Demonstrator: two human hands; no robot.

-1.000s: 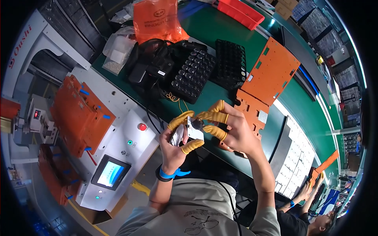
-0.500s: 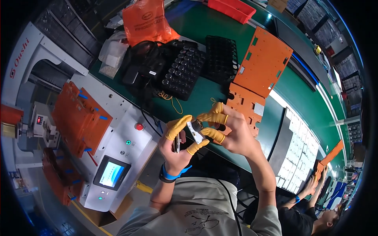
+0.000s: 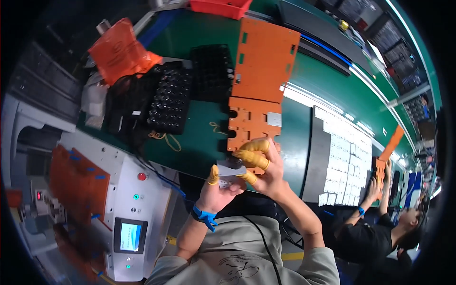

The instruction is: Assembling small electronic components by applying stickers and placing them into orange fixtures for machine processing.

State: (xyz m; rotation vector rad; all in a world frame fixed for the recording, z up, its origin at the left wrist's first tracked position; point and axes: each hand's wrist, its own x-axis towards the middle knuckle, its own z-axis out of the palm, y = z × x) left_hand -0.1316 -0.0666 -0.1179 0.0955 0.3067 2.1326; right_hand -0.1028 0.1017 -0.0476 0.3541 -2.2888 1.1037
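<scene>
The green tabletop [image 3: 199,142] spans the upper middle of the view. To its left stands a white machine cabinet with a small lit screen [image 3: 129,236], a red button and an orange guard panel. On the tabletop lies a large flat orange fixture plate with cut-outs [image 3: 266,57]; a smaller orange fixture plate with notched edges [image 3: 251,121] lies just below it, touching or nearly touching. Left of these sit two black moulded compartment trays [image 3: 173,102], side by side, with black bags and an orange plastic bag [image 3: 118,52] at the far left. A red bin [image 3: 221,7] stands at the top edge. To the right, a dark panel carries rows of small white rectangular pieces [image 3: 344,164].

Both hands are raised above the near edge of the tabletop, wearing yellow rubber finger cots. The left hand [image 3: 218,192], with a blue wrist strap, and the right hand [image 3: 266,171] meet on a small grey-and-white flat rectangular part [image 3: 230,170]. Each grip is narrow, pinching the part between thumb and fingertips; the part is held clear of the tabletop, just below the smaller plate.

At the far right, another person in a black top [image 3: 380,228] reaches toward an orange plate.
</scene>
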